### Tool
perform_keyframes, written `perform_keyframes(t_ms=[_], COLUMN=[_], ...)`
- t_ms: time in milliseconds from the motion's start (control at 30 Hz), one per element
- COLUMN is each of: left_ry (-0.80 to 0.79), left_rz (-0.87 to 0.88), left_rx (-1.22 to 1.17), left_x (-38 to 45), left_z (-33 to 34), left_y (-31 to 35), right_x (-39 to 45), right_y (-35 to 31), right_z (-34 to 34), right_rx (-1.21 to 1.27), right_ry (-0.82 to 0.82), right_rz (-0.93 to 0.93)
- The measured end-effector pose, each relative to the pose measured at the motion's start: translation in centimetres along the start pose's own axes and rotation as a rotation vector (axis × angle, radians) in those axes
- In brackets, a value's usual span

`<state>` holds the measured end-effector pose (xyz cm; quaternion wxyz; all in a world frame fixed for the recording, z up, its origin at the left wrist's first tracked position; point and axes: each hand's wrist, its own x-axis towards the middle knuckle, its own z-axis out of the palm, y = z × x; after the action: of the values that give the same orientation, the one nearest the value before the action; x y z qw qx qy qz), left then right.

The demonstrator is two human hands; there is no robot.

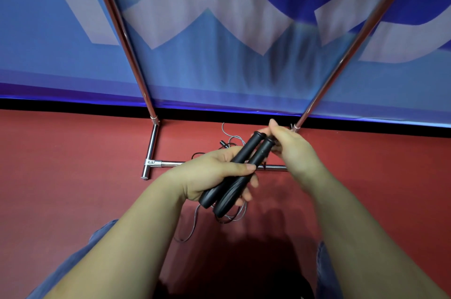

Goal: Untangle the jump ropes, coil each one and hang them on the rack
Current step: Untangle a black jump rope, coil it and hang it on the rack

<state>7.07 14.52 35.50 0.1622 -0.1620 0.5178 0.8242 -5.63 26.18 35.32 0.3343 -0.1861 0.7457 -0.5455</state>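
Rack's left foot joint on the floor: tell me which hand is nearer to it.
Left. The left hand, holding both black handles, sits just right of the chrome T-joint of the rack. The right hand pinches the handle tops farther right, near the rack's other upright.

Two black jump rope handles (240,171) gripped side by side by left hand (214,174) at frame centre, upper ends pinched by right hand (292,147), chrome rack (152,142) behind.
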Motion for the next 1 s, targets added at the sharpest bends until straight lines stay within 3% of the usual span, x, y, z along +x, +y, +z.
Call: perform_keyframes(t_ms=[100, 167, 333, 433, 533, 633, 767, 867, 1000], left_ry=[-0.005, -0.019, -0.015, -0.005, 0.056, 0.118, 0.266, 0.393, 0.283], left_rz=[-0.013, -0.014, -0.093, -0.151, -0.119, -0.052, 0.089, 0.135, 0.157], left_rx=[0.008, -0.002, -0.041, 0.005, 0.096, 0.093, -0.154, -0.342, -0.614], left_x=[-0.1, -0.2, -0.3, -0.3, 0.1, 0.2, 0.5, 0.8, 0.4], left_z=[-0.2, -0.1, 0.1, 0.4, 0.5, 0.5, 0.4, 0.0, 0.2], left_y=[0.0, 0.1, 0.3, 0.3, 0.0, -0.2, 0.4, 0.8, 1.4], right_x=[-0.4, -0.5, 0.2, 0.3, 0.1, 0.1, 0.3, -0.3, -1.3], right_y=[-0.4, -0.5, -0.5, -0.4, -0.4, -0.7, 0.0, 0.5, 0.6], right_z=[-0.1, -0.2, -1.0, -1.5, -1.3, -0.8, 0.4, 1.9, 3.8], right_rx=[-0.123, -0.077, 0.104, 0.101, 0.049, 0.159, 0.068, -0.093, -0.094], right_ry=[-0.005, -0.003, 0.262, 0.325, 0.340, 0.326, 0.228, 0.024, -0.273], right_rz=[0.030, 0.031, -0.031, -0.060, -0.071, -0.077, -0.058, 0.000, 0.088])
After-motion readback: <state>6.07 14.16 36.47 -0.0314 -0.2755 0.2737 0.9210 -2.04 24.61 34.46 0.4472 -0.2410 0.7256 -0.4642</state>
